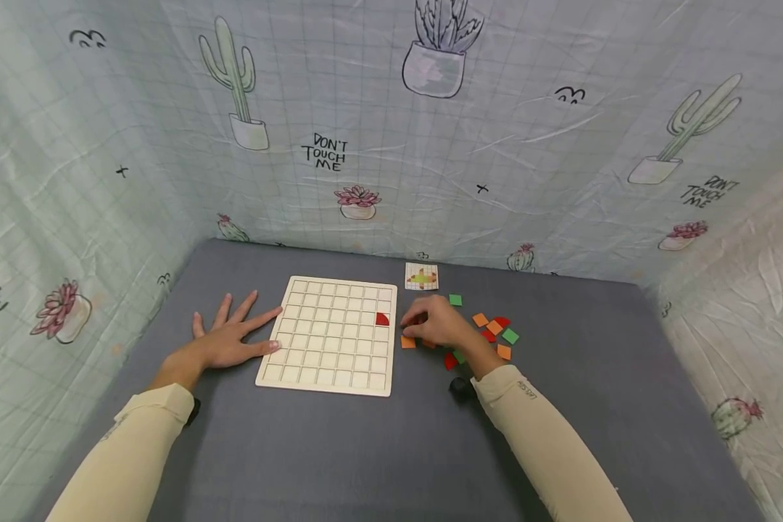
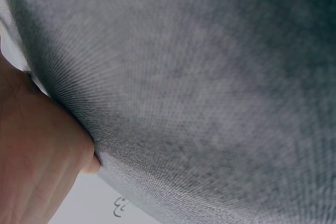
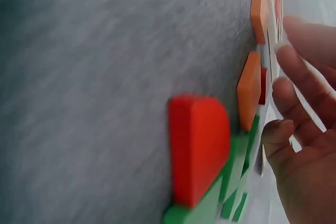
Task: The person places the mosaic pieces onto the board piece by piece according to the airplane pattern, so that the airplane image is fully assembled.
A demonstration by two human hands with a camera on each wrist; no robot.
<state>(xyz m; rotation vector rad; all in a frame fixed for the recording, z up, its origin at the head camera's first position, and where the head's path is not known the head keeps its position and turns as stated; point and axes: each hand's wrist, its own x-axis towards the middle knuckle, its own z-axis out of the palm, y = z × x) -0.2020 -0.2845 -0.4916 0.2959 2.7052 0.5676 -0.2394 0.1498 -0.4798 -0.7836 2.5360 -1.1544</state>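
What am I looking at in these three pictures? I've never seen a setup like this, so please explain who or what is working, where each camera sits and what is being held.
There is no machine here: a person works with two bare hands. The wide picture comes from a camera on the head, looking forward and down. The other two come from wrist cameras: the left one shows mostly grey table, the right one a close view of coloured pieces.

On the table lie a pale gridded board with one red piece on it, a small picture card, and loose orange, red and green pieces.

The left hand is spread, touching the board's left edge. The right hand is over the loose pieces; I cannot tell whether it holds one.
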